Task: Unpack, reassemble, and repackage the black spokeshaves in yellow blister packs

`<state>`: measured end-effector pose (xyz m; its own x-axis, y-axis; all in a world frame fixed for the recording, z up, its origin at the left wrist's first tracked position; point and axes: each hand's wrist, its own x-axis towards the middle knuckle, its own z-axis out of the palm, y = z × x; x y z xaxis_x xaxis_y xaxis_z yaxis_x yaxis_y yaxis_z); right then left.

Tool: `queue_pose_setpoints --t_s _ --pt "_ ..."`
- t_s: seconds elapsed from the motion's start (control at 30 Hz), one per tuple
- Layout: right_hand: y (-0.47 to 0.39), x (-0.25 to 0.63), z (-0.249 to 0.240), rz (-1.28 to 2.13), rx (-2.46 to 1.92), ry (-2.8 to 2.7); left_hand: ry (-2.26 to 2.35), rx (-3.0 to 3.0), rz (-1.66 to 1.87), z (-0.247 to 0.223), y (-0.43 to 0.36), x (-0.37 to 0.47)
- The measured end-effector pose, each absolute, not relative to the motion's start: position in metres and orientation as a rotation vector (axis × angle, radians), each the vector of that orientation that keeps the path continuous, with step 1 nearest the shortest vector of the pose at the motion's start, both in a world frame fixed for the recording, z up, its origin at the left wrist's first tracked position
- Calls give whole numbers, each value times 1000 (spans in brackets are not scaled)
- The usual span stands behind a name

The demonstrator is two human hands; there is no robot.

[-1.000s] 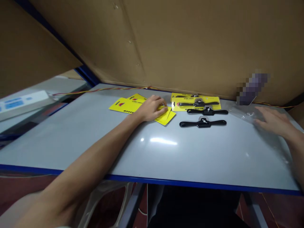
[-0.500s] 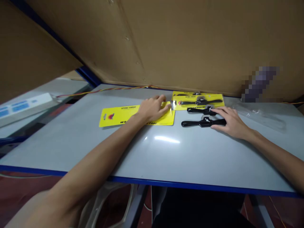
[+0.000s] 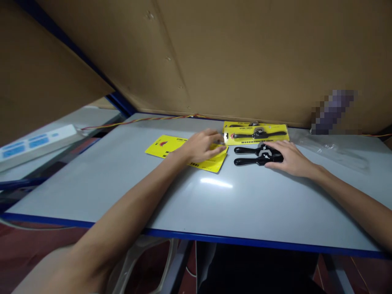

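Two yellow printed backing cards lie overlapped and slightly fanned on the table. My left hand rests over their right end, fingers apart and loosely bent. To its right, two black spokeshaves lie side by side, their handles pointing left. My right hand spans their right ends, thumb on the near side and fingers on the far side, hiding those handles. Just behind them are packaged spokeshaves on yellow cards, one partly covering another.
Crumpled clear plastic packaging lies right of my right hand. A cardboard wall closes off the table's back. A white power strip sits at left, with a red-yellow wire along the rear edge. A pixelated patch covers something at back right.
The two loose spokeshaves have come closer together and line up more evenly under my right hand, which moved slightly left. The yellow cards have turned and fanned under my left hand.
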<state>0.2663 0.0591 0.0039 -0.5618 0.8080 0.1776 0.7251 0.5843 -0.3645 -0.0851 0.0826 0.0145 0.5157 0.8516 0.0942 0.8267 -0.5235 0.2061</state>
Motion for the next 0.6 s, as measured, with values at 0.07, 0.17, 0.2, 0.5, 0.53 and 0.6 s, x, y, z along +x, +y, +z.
queue_pose_setpoints --t_s 0.07,0.17,0.2,0.5,0.53,0.6 --pt "58 266 4 335 -1260 -2497 1410 2557 259 20 81 -90" --pt "54 268 6 287 -1260 -2515 1313 2471 188 27 79 -103" --pt "54 269 9 258 -1256 -2533 1285 2449 159 28 78 -107" --pt "115 276 37 81 -1149 -2579 1235 2405 178 27 79 -101" --pt "124 273 35 107 -1111 -2612 1232 2399 195 27 80 -100" --pt "137 265 30 156 -1070 -2666 1232 2381 226 25 81 -101"
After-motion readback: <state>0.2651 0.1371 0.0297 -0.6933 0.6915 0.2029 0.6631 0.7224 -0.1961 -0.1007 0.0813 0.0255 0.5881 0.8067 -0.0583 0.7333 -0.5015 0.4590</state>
